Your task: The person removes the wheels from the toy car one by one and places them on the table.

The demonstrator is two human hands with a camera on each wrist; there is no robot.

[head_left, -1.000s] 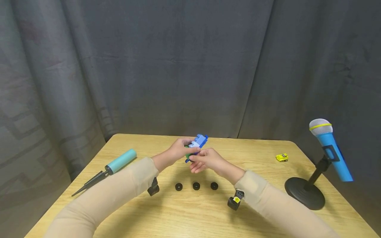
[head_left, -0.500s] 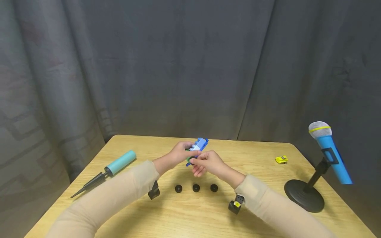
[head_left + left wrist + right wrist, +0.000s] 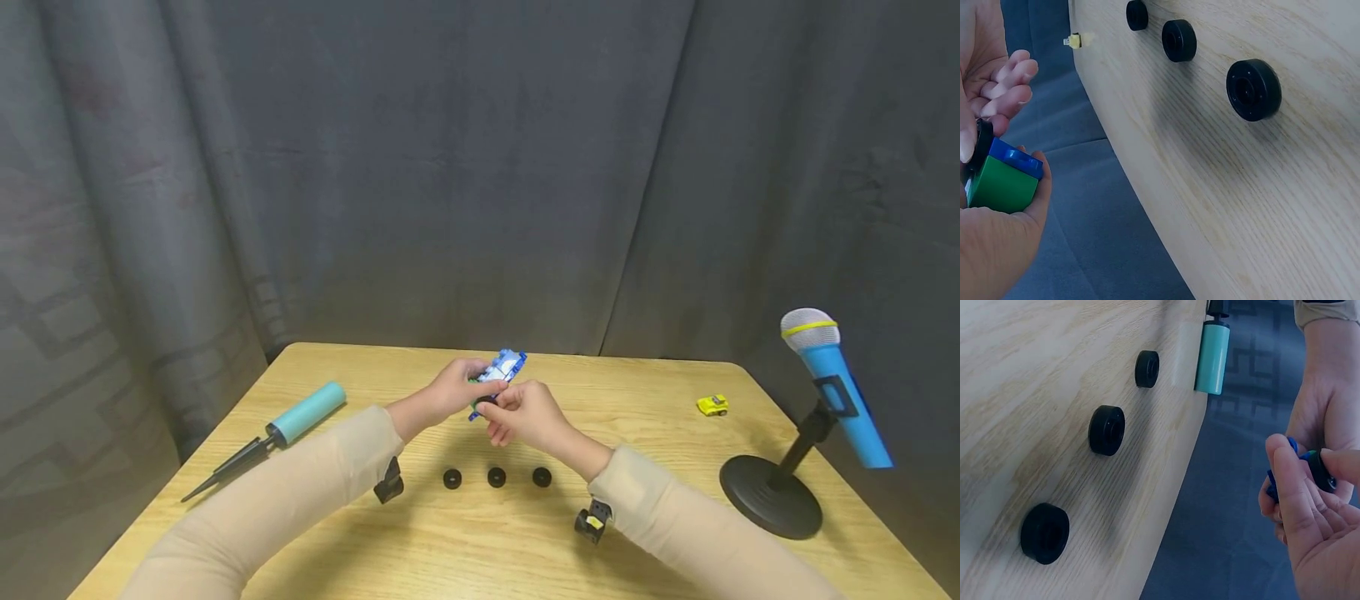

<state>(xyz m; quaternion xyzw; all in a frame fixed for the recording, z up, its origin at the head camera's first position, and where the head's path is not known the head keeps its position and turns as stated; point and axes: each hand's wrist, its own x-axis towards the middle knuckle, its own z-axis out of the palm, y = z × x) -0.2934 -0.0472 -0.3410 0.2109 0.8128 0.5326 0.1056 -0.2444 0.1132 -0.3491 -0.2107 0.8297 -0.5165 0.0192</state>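
My left hand (image 3: pixel 456 388) grips a toy vehicle (image 3: pixel 504 365) made of blue, light blue and green blocks, raised above the table. A green block (image 3: pixel 1004 186) and a blue part (image 3: pixel 1016 157) show between its fingers in the left wrist view. My right hand (image 3: pixel 538 414) pinches a black toy wheel (image 3: pixel 984 147) against the vehicle's near side, the thumb on the wheel. Its other fingers are partly bent beside the vehicle. Whether the wheel sits on an axle is hidden. Three more black wheels, a left one (image 3: pixel 452 478), a middle one (image 3: pixel 497 477) and a right one (image 3: pixel 542 477), lie in a row nearer me.
A teal hand pump (image 3: pixel 306 413) with a black nozzle lies at the table's left. On the right stand a small yellow toy car (image 3: pixel 712 405) and a blue toy microphone (image 3: pixel 843 400) on a black round stand (image 3: pixel 771 497). Grey curtains (image 3: pixel 450 175) hang behind the wooden table (image 3: pixel 615 375).
The toy vehicle has turned slightly in my left hand, and its light blue face catches more light. My right hand has shifted a little at the wheel. The three wheels on the table stay put.
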